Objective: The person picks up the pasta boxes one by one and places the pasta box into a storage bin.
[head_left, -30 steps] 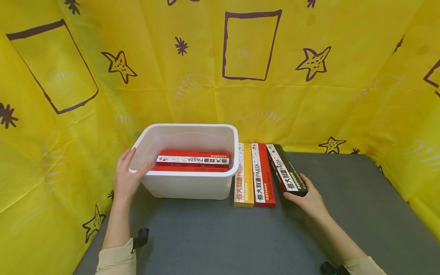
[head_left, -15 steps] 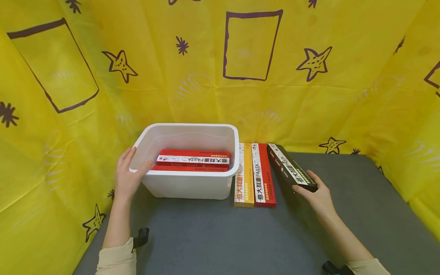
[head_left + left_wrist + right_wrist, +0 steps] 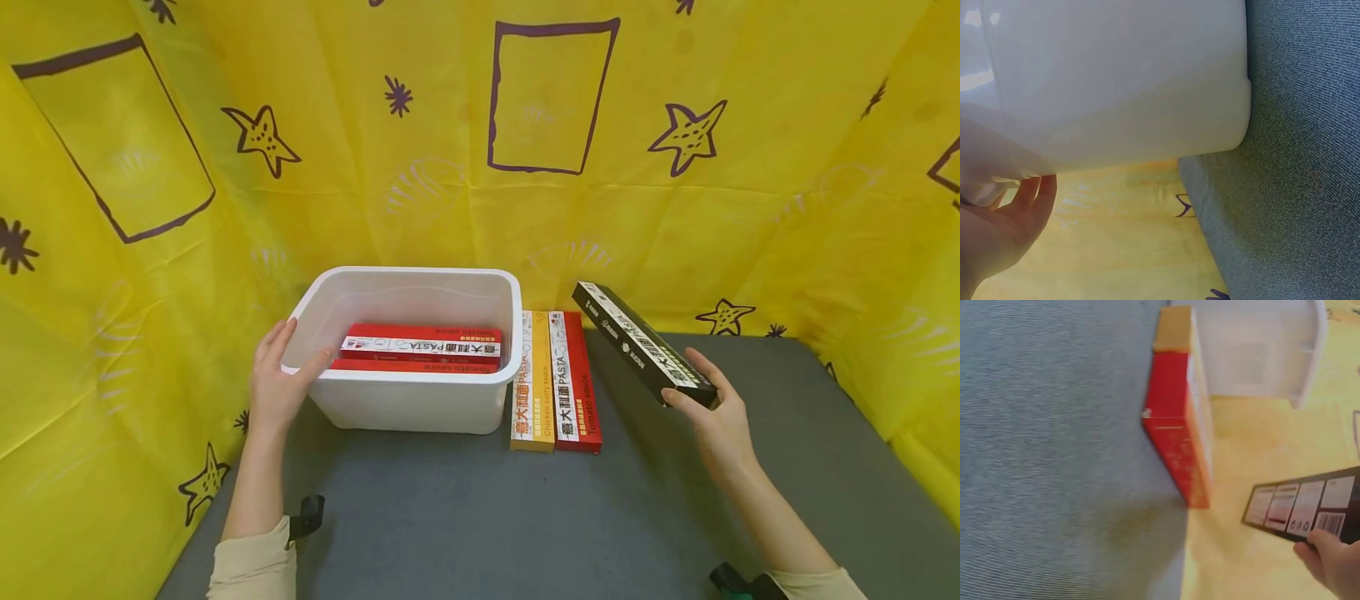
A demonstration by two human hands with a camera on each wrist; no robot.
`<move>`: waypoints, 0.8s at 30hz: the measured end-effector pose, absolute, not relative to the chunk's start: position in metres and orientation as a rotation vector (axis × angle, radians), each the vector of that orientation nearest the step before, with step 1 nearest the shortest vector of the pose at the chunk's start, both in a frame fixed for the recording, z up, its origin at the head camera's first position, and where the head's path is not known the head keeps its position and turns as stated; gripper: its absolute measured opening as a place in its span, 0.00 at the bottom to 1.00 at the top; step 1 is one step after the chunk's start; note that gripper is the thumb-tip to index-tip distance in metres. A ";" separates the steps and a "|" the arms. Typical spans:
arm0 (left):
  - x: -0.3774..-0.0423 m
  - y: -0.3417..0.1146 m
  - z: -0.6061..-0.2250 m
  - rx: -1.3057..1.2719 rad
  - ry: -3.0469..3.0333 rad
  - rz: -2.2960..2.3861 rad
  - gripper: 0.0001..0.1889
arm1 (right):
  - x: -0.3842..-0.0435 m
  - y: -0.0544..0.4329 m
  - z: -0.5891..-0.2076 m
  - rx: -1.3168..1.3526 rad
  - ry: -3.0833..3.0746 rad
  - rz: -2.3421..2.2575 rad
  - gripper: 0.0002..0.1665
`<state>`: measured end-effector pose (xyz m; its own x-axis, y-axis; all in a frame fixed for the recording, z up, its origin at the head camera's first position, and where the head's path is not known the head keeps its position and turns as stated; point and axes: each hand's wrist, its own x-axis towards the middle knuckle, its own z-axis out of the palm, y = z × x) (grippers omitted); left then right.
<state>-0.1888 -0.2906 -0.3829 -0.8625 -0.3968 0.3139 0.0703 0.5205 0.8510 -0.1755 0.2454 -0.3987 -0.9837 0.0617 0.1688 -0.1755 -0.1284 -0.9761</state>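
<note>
My right hand (image 3: pixel 716 421) grips the near end of a black pasta box (image 3: pixel 645 342), which is lifted off the table and tilted with its far end higher. In the right wrist view, the black box's underside (image 3: pixel 1300 509) shows a barcode beside my fingers. At the near left corner of a white plastic bin (image 3: pixel 412 404), my left hand (image 3: pixel 281 379) holds the rim, thumb inside and fingers outside. Inside the bin lie red tomato sauce pasta boxes (image 3: pixel 423 343). Right of the bin, a yellow chicken curry pasta box (image 3: pixel 534 383) and a red pasta box (image 3: pixel 575 383) lie side by side.
A grey cloth-covered table (image 3: pixel 450 517) spreads beneath everything. Yellow patterned fabric (image 3: pixel 420 208) hangs behind it and along both sides, close to the bin's back and the far ends of the boxes.
The black pasta box has risen off the table, away from the red box, with my right hand moving right and its far end tipping up. My left hand stays on the bin's rim.
</note>
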 end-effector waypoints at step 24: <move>-0.188 -0.290 -0.383 0.250 -2.265 -1.301 0.38 | -0.178 0.211 -0.355 0.604 -1.367 2.519 0.25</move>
